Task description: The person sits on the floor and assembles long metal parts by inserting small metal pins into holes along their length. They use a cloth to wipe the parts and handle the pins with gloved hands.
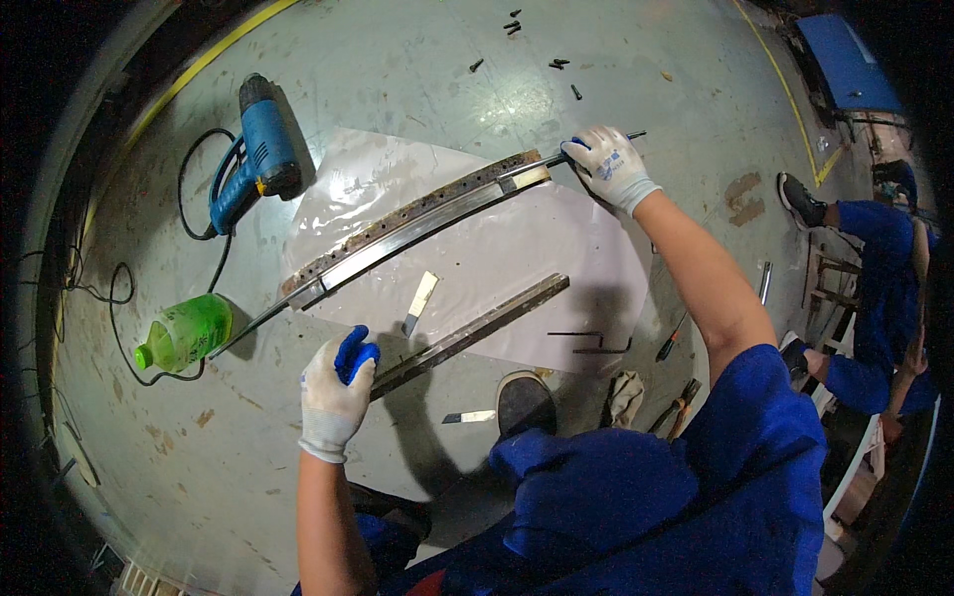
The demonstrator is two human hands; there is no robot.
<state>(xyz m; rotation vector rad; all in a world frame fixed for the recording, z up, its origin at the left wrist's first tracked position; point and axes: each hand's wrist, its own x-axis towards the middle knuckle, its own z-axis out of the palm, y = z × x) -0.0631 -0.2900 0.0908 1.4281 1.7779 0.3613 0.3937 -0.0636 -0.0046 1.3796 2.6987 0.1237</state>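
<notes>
My right hand (608, 167), in a white glove with blue fingertips, is closed around the far right end of a long thin metal rod (260, 322). That rod runs along a shiny steel rail (397, 238), which lies beside a rusty bar with a row of holes (427, 202). My left hand (336, 395), gloved alike, hovers apart from the rod. Its fingers are loosely bent and parted, with nothing seen between them. It is nearest the end of a second dark metal bar (477, 333). A pale-handled flat blade (420, 303) lies between the bars.
Under the bars lies a plastic sheet (596, 268). A blue corded power tool (263, 144) and a green bottle (187, 330) are at left. Hex keys (601, 344), a screwdriver (671, 340) and pliers (681, 405) lie at right. Several bolts (513, 25) are far off; another person's leg (860, 221) is at right.
</notes>
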